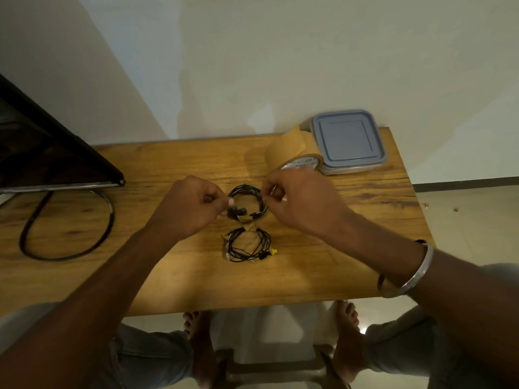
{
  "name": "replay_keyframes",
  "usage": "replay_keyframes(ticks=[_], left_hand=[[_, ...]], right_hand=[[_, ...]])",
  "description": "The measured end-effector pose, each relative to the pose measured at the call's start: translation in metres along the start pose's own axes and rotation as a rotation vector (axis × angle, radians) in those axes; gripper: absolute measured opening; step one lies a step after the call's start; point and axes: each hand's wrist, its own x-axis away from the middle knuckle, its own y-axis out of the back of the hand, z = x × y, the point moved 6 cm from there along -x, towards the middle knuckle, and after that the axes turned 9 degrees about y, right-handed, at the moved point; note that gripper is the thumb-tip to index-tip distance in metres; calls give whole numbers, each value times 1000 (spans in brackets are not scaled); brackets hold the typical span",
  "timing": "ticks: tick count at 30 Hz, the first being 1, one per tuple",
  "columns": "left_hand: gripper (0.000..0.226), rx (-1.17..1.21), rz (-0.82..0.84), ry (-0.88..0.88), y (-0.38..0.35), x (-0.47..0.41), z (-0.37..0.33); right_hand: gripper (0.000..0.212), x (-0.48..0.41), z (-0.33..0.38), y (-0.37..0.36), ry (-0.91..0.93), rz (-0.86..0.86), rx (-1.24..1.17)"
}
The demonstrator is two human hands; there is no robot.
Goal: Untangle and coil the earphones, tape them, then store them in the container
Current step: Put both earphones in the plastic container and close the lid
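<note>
Left hand [188, 209] and right hand [297, 200] each pinch a side of the far coil [245, 189], likely keeping loops together for taping; tape [286, 150] sits near.

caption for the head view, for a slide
Left hand and right hand pinch an earphone coil at a wooden table; second coil, tape roll, lidded container nearby.

Grainy wooden table [174, 276], smooth grey plastic container [348, 140], shiny metal bangle [412, 273].

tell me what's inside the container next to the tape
Hidden: the container has its grey lid on. Both earphone coils, the held coil and the lower coil, are outside it.
</note>
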Motion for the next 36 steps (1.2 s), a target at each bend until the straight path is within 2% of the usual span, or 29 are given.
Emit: replay_keyframes(ticks=[3,4,7,9,10,12,13,15,17,23,28,30,33,36], left_hand=[[9,84,-94,-137,-3,5,-22],[7,102,-118,-168,-7,7,-30],[3,150,-185,-218,-17,13,-46],[3,165,-253,-248,-17,14,-53],[3,179,-285,-249,-16,14,-54],[4,222,-324,-233,-13,13,-50],[6,251,-326,-230,-14,13,-48],[11,279,-292,-246,-19,14,-47],[10,275,-240,-266,-26,15,-49],[7,349,-61,-213,-49,13,-52],[13,490,106,-152,-77,13,-58],[14,441,4,-158,-77,13,-63],[12,242,-403,-214,-45,23,-64],[24,-131,-661,-363,-17,40,-67]], right_hand=[[4,-8,-22,40,-137,-20,-121],[4,-8,-33,57,-190,-78,-169],[6,-2,-72,105,-286,-436,-168],[9,5,-105,118,-373,-552,-129],[20,7,-125,117,-443,-521,-100],[47,10,-162,101,-603,-332,-46],[53,12,-174,91,-659,-246,-47],[46,14,-187,80,-705,-191,-115],[37,12,-188,78,-696,-221,-184],[43,11,-185,78,-751,-239,-377],[28,15,-174,66,-815,-162,-608],[28,18,-175,67,-835,-159,-641],[36,23,-180,74,-838,-174,-645],[34,26,-183,81,-821,-184,-649]])
